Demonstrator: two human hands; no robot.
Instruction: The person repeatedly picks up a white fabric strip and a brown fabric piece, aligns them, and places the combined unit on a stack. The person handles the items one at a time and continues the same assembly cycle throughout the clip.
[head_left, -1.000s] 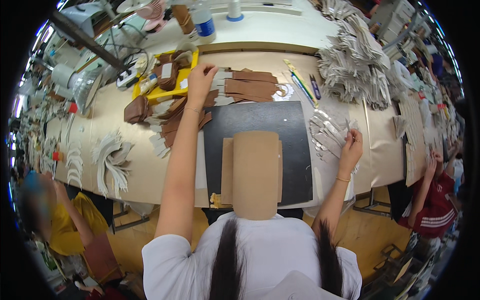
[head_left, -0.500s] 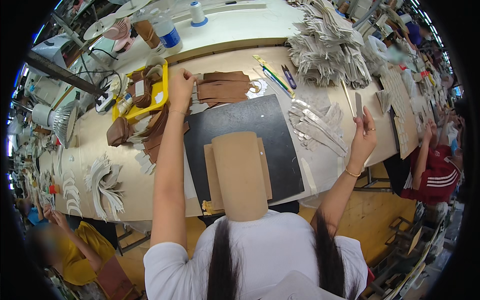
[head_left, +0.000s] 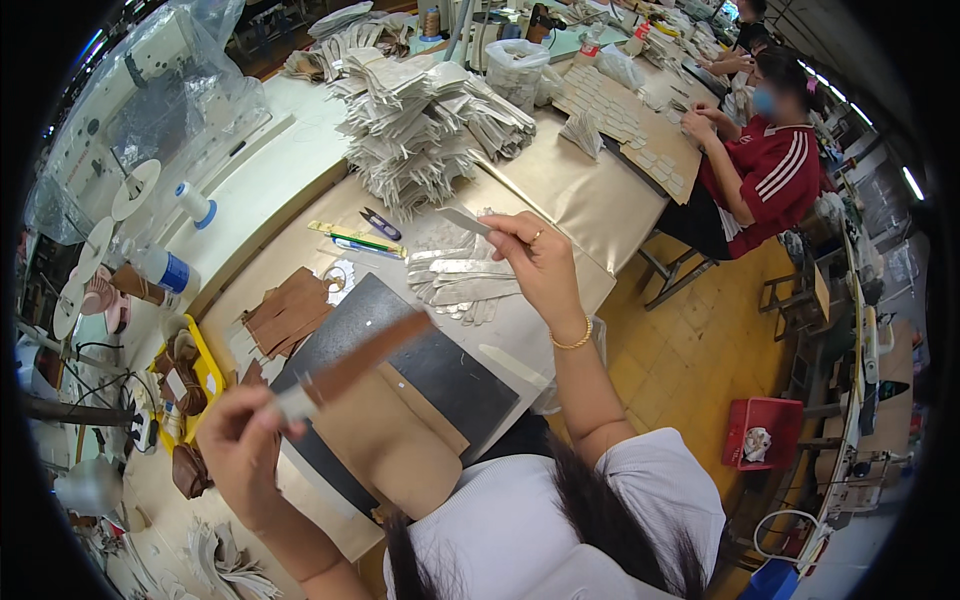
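Note:
My left hand [head_left: 245, 440] is closed on the pale end of a brown leather strip [head_left: 372, 352], which slants up over the black board [head_left: 460, 350] and is blurred. Between the thumb and fingers of my right hand [head_left: 540, 265] is a small flat grey strip [head_left: 463, 220], held above a heap of pale silvery strips [head_left: 465, 280]. More brown leather strips [head_left: 287, 312] lie side by side on the table beyond the board. A curved tan sheet [head_left: 400, 440] rests on the board's near part, against my body.
A yellow tray [head_left: 208, 360] with brown pieces stands at the left. Small snips [head_left: 381, 224] and pens [head_left: 355, 240] lie beyond the board. A tall stack of pale strips [head_left: 400, 130] rises at the back. A co-worker in red [head_left: 775, 170] sits at the right.
The view has swung to the right. My left hand has come away from the laid-out strips with one brown strip in it. My right hand still holds the grey strip, now tilted over the silvery heap.

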